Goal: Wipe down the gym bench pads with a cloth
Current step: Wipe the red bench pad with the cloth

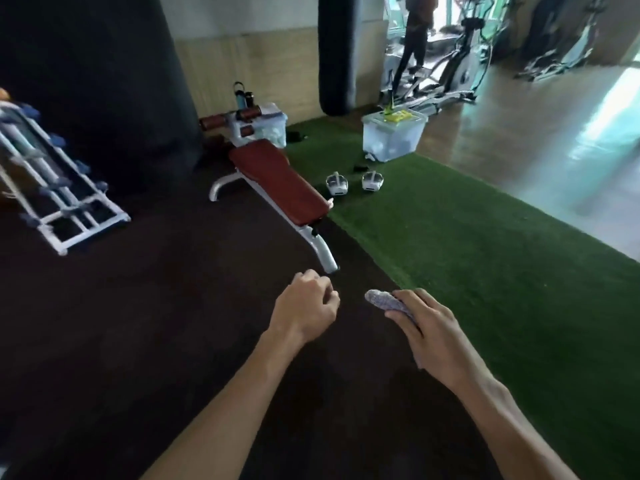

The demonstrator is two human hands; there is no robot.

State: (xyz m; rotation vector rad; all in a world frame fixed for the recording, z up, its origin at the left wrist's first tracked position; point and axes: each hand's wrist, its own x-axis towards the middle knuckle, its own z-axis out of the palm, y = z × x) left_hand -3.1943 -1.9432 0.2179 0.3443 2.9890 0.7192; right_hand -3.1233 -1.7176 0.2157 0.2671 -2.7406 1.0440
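Observation:
A sit-up bench with a dark red pad (278, 180) and red roller pads (247, 114) stands on a white frame, ahead and slightly left on the dark floor. My right hand (429, 327) grips a folded grey-blue cloth (382, 299), whose end sticks out past my fingers. My left hand (306, 306) is loosely curled with nothing in it. Both hands hover over the floor, well short of the bench's near leg (327, 258).
A white rack (59, 181) lies at the left. Two white devices (353, 181) and a clear storage bin (391, 133) sit on the green turf (485, 258). A hanging punch bag (336, 53), water bottles, and a person on an elliptical (415, 39) are behind.

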